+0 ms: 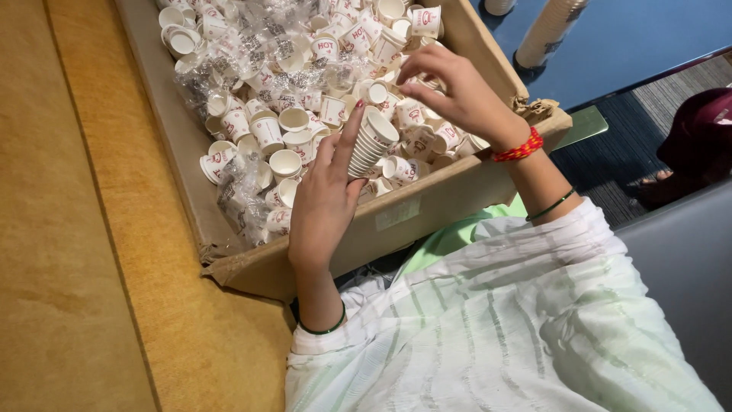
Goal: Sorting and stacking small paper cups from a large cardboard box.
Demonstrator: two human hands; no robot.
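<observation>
A large cardboard box [427,210] holds several small white paper cups with red print [293,118], lying loose among torn clear plastic wrappers [236,191]. My left hand [324,202] grips a short nested stack of these cups [371,143] between thumb and fingers, index finger stretched up along it, just above the box's near edge. Up to the right, over the loose cups, my right hand [461,95] hovers. Its fingers are curled and spread, and I see nothing held in them. It wears a red thread band and a green bangle.
The box rests on a yellow-brown surface [91,252]. At the top right, tall stacks of cups [545,30] stand on a blue surface [640,38]. Another person's dark red clothing and foot [690,149] show at the right edge. My white striped sleeve fills the bottom.
</observation>
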